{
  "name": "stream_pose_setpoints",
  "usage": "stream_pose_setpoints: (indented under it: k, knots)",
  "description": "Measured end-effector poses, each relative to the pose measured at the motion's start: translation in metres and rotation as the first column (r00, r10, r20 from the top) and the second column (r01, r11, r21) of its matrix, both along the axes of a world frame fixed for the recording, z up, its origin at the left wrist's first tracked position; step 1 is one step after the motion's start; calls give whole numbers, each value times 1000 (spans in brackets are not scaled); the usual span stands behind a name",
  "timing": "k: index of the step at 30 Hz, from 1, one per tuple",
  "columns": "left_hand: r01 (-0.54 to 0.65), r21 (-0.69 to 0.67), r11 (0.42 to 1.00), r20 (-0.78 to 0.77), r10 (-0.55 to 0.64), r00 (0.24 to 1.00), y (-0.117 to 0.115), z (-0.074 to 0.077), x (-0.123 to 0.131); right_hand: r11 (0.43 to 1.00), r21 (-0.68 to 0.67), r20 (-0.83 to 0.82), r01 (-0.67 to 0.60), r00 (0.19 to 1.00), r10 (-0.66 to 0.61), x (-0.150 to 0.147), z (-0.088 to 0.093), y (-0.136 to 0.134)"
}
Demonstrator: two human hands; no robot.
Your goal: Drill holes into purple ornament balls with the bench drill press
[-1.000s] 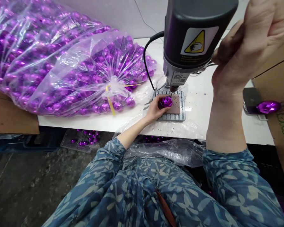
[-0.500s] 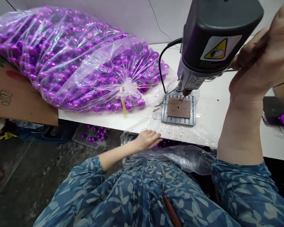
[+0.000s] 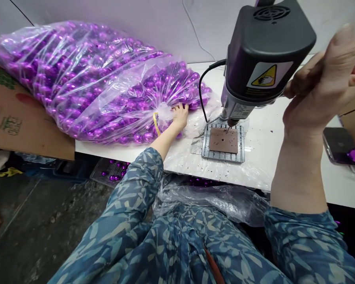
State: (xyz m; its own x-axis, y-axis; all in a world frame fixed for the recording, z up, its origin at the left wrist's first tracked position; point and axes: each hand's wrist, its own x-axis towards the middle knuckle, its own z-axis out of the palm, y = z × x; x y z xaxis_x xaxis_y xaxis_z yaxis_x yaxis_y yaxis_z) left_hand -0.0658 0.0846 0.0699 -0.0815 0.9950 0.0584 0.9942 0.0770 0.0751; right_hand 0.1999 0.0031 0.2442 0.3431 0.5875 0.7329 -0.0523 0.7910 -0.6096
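Left hand (image 3: 180, 115) has moved from the counter's (image 3: 262, 148) edge to the tied plastic bag (image 3: 97, 85) of glossy purple balls (image 3: 148, 137), upper left; its grip, and the right hand's (image 3: 325, 79), I cannot tell.

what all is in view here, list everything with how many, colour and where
Drill press: 1, black and grey, above the slotted plate
Slotted plate: 1, grey, on the table
Board: 1, brown, on the slotted plate
Tied bag: 1, clear, table's left side
Shiny balls: too many to count, purple, in bag and tray
Tie: 1, yellow, bag's neck
Tray: 1, clear, below the table
Cardboard: at least 2, brown, left and right
Flat object: 1, dark, table's right
Table: 1, white, centre
Left hand: 1, bare, by bag's neck
Right hand: 1, bare, beside drill press
Sleeves: 2, patterned blue, foreground
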Motion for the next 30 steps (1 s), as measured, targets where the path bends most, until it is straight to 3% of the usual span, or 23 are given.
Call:
stream_pose_setpoints:
  k: [4, 10, 12, 15, 17, 19, 21, 24, 30]
  knots:
    - [163, 85, 983, 168, -176, 970, -3, -7, -17, 1000, -5, -5, -8, 1000, 8, 0, 0, -1]
    - [370, 196, 908, 433, -418, 799, -41, -15, -26, 1000, -27, -3, 5, 1000, -5, 1, 0, -2]
    - [341, 232, 911, 634, -407, 657, -57, -15, -24, 1000, -24, -4, 5, 1000, -5, 1, -1, 0]
    - [216, 179, 960, 922, -241, 304, -79, -10, -20, 1000, 4, -23, -7, 1000, 7, 0, -1, 1]
    - [196, 102, 975, 988, -122, 94, -91, -4, -16, 1000, 20, -28, -14, 1000, 14, 0, -2, 1]
    - [241, 33, 970, 999, -29, -20, -101, 1, -10, 1000, 18, -25, -9, 1000, 9, -1, -2, 1]
    - [285, -17, 958, 998, 34, -57, -108, 4, -2, 1000, 12, -19, 2, 1000, -2, -1, -2, 1]
    - [292, -28, 956, 998, 45, -50, -112, -5, 15, 1000, 14, -8, 13, 1000, -13, 0, -3, 2]
    - [294, 122, 948, 989, -141, 45, -99, -39, 54, 999, -14, 36, 31, 999, -30, 2, -5, 1]
